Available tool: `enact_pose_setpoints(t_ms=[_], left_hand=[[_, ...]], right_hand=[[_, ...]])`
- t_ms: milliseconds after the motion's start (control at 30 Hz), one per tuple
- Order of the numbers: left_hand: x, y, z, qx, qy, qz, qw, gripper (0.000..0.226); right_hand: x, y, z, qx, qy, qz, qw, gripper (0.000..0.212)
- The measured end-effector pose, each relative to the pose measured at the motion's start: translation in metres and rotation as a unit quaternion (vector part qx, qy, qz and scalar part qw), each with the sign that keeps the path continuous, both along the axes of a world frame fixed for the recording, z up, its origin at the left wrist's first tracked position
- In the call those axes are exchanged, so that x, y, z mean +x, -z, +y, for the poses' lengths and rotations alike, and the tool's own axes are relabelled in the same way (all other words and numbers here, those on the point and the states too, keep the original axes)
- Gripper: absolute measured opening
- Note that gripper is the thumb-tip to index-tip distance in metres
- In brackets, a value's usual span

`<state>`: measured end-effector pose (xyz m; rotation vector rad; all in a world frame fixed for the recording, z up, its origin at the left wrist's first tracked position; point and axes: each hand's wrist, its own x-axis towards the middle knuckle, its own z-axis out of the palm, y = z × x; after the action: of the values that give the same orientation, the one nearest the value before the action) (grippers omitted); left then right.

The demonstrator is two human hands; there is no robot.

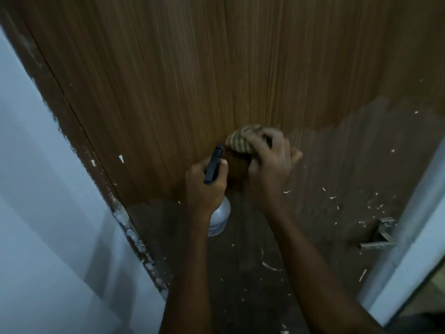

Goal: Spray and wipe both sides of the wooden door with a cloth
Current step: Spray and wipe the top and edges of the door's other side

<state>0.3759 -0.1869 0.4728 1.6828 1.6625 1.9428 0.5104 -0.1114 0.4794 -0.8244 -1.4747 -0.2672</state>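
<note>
Right hand [269,156] gripping striped cloth [242,139] against wooden door [168,80]; left hand [204,186] clasping spray bottle [219,216].

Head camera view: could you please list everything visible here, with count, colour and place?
wooden door: one, brown with pale flecks, fills the frame.
cloth: one, striped tan and dark, against the door at centre.
spray bottle: one, white body with black nozzle, left of the cloth.
door handle: one, silver metal, at the door's lower right.
wall: one, pale grey-white, at left.
door frame: one, pale, at right edge.
left hand: one, grips the spray bottle.
right hand: one, holds the cloth on the door.
</note>
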Motion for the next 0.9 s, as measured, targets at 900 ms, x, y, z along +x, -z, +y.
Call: enact_pose_setpoints(t_ms=[900], left_hand=[[0.070, -0.011, 0.046, -0.003, 0.023, 0.027, 0.999, 0.044]], right_hand=[[0.065, -0.002, 0.032, -0.019, 0.030, 0.055, 0.998, 0.047]])
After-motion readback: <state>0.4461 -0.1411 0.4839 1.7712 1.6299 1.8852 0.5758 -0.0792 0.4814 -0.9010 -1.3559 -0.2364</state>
